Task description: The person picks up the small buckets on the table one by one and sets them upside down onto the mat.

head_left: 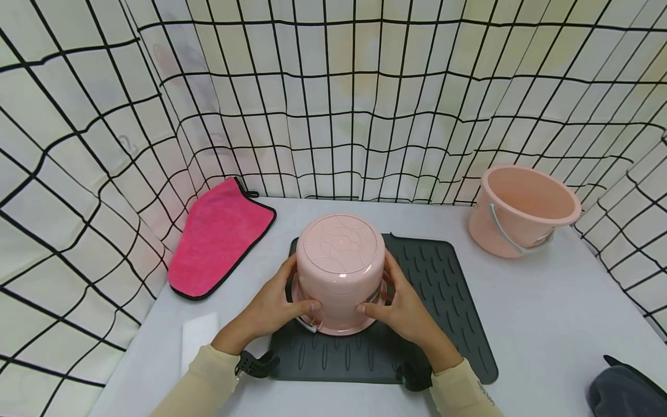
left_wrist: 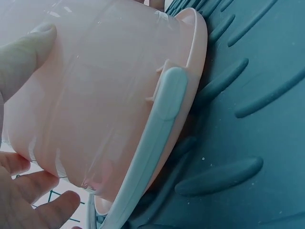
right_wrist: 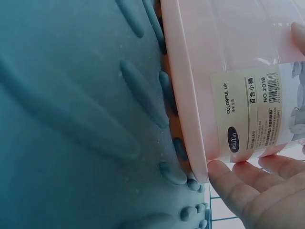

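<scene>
A pink plastic bucket (head_left: pixel 341 266) stands upside down on a dark ribbed mat (head_left: pixel 443 289), its flower-embossed base facing up. My left hand (head_left: pixel 278 298) grips its left side, thumb in front and fingers round the far side. On the opposite side my right hand (head_left: pixel 403 304) holds it in the same way. In the left wrist view, the pale handle (left_wrist: pixel 152 138) hangs along the bucket's wall near the rim. A paper label (right_wrist: pixel 252 109) shows on the wall in the right wrist view, close to the right fingers.
Another pink bucket (head_left: pixel 521 214) stands upright at the back right. A bright pink cloth (head_left: pixel 221 237) with black edging lies at the left. Near my left forearm is a white flat item (head_left: pixel 199 336), and a dark object (head_left: pixel 627 388) sits at the right corner. Black wire grid (head_left: pixel 354 116) encloses the table.
</scene>
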Demonstrator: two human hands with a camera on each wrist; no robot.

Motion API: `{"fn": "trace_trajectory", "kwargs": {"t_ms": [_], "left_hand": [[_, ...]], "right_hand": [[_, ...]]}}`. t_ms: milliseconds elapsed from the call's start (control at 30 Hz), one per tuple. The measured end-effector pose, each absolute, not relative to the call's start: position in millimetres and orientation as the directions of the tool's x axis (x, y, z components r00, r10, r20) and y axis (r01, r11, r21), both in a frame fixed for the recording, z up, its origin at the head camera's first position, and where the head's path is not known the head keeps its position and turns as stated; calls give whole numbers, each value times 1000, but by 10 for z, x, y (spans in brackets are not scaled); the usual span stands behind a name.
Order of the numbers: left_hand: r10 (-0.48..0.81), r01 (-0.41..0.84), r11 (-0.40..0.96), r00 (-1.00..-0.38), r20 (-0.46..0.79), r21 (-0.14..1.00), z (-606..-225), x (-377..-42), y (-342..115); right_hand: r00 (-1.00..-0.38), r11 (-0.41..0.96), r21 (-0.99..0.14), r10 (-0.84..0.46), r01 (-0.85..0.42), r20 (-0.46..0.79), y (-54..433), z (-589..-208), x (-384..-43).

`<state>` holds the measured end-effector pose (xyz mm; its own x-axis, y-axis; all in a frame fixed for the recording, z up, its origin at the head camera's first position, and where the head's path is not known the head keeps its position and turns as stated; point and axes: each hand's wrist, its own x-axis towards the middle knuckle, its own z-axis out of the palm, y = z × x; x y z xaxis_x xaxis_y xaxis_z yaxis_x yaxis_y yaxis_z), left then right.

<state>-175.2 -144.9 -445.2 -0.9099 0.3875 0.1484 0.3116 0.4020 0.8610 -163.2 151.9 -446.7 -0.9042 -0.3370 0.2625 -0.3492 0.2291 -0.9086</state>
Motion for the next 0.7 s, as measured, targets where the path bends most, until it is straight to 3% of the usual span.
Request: {"fn": "trace_trajectory", "kwargs": {"t_ms": [367,700], "left_hand": [[379,337,462,-911,161,821,-4412,-1734,-1454],[289,353,672,-934,209,651,-4298,-1726,-1454]], "right_hand": [[-907,263,-897,-331,-355,262,1519,-4456,-1614],[-960,519,-814,-233,-259,157,1531,-4321,-1478]]}}
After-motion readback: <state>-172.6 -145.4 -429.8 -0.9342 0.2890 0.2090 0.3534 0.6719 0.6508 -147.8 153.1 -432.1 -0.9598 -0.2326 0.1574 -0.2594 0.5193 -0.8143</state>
